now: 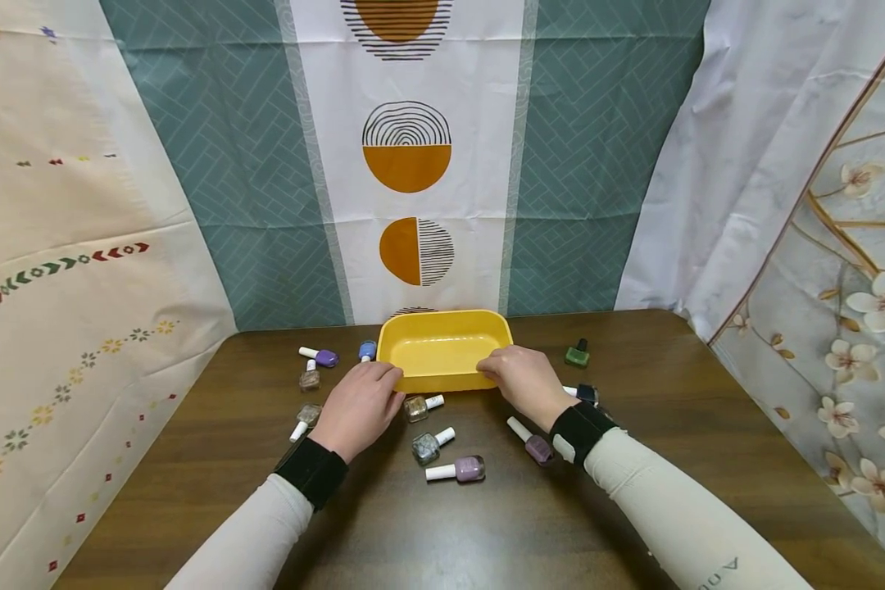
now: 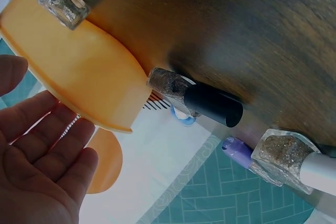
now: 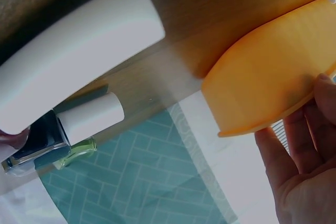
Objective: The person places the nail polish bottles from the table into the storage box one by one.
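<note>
A yellow tray stands at the table's back edge, its inside bare. My left hand holds its near left corner; in the left wrist view the thumb and fingertips of that hand meet at the rim of the tray. At the near right part of the rim is my right hand. The right wrist view shows this hand pinching the tray, thumb on the outer wall and fingers over the rim.
Nail polish bottles lie around: gold, glittery grey and mauve in front of the tray, another mauve below my right hand, purple and blue at back left, green at back right. Fabric hangs behind the table.
</note>
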